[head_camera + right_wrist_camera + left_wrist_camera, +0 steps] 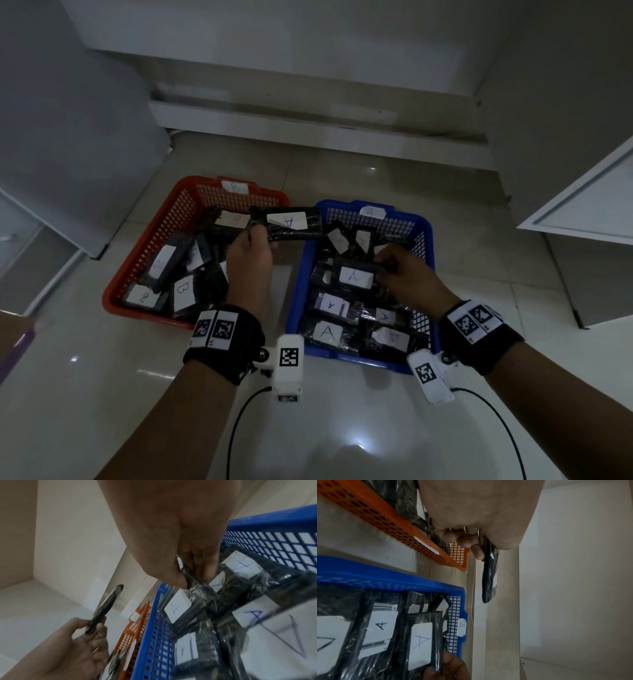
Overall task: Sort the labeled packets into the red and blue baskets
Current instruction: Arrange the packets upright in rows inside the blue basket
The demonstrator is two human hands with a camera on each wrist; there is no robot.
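A red basket (161, 240) tagged B holds several black packets with B labels. Right of it, a blue basket (424, 236) tagged A holds several packets with A labels. My left hand (251, 243) pinches the left end of a black packet labeled A (291, 222), held above the gap between the baskets; the left wrist view shows this packet (489, 577) edge-on below my fingers (477, 551). My right hand (397, 270) pinches the right end of another packet labeled A (354, 277) inside the blue basket (154, 635); the right wrist view shows my fingers (180, 580) on it (193, 596).
Both baskets stand on a glossy pale floor (102, 394). White cabinet panels (308, 113) rise behind them, an open white door (582, 212) juts in at the right, and another white panel (68, 137) stands at the left. Camera cables (236, 428) trail near my wrists.
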